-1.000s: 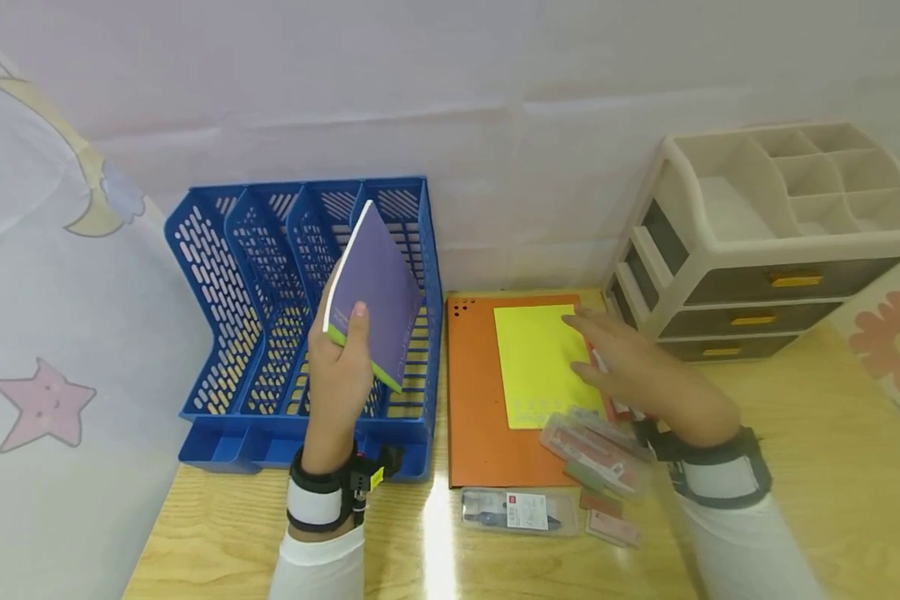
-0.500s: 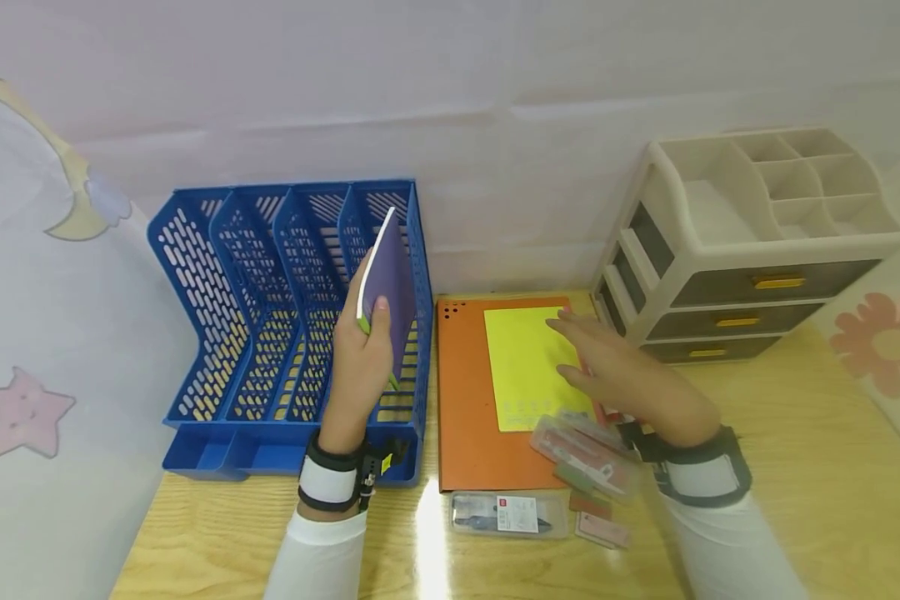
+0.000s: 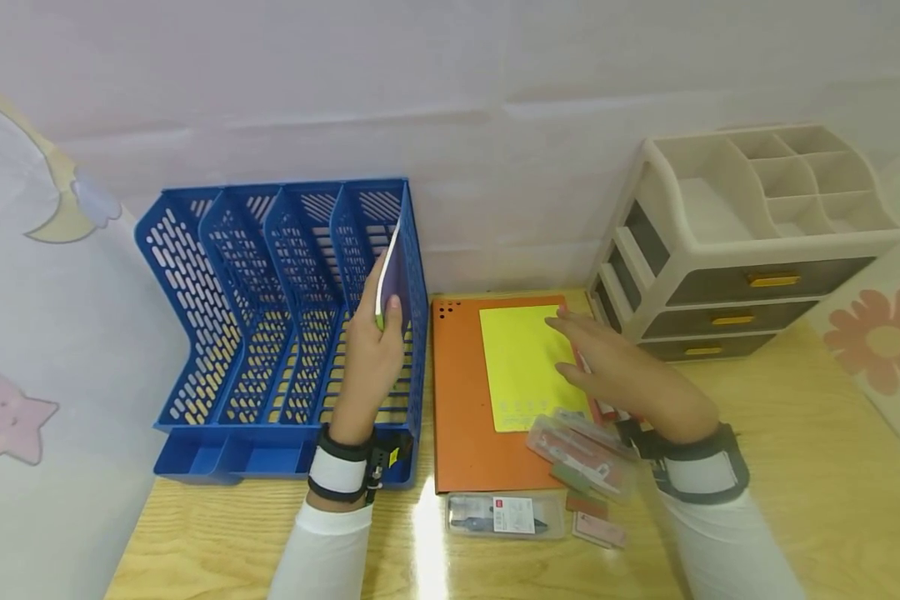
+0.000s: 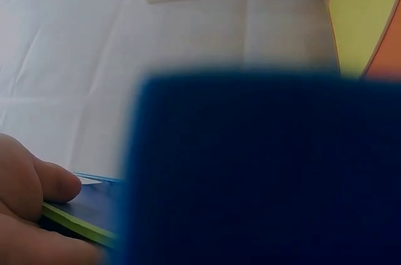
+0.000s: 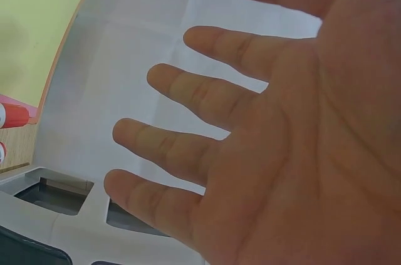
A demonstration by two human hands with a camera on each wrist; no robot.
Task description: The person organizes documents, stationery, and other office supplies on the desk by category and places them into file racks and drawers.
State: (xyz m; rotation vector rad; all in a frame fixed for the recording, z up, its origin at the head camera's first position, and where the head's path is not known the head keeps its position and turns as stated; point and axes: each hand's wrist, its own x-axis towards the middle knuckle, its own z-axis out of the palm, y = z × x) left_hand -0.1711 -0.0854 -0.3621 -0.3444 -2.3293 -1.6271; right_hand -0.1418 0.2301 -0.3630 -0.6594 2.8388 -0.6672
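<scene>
My left hand (image 3: pixel 371 360) grips a thin purple notebook (image 3: pixel 395 282) with a green spine, its thumb on the purple cover. Upright, the notebook stands in the rightmost slot of the blue file rack (image 3: pixel 266 435), close to that slot's right wall. In the left wrist view a blurred blue panel hides much of the notebook (image 4: pixel 91 207). My right hand (image 3: pixel 630 367) hovers with fingers spread and straight over the right edge of a yellow booklet (image 3: pixel 521 358), which lies on an orange folder (image 3: pixel 465 417). The right wrist view shows that palm (image 5: pixel 276 146) holding nothing.
A beige drawer organizer (image 3: pixel 690 267) with yellow handles stands at the back right. Clear plastic cases (image 3: pixel 581 454) overlap the folder's lower right corner. Before the folder lie a compass case (image 3: pixel 472 515) and small erasers (image 3: pixel 598 530). A white cloth (image 3: pixel 450 125) hangs behind.
The purple notebook, in my left hand, has moved right and turned edge-on inside the rack's rightmost slot. My right hand stays over the yellow booklet. The head view has shifted slightly.
</scene>
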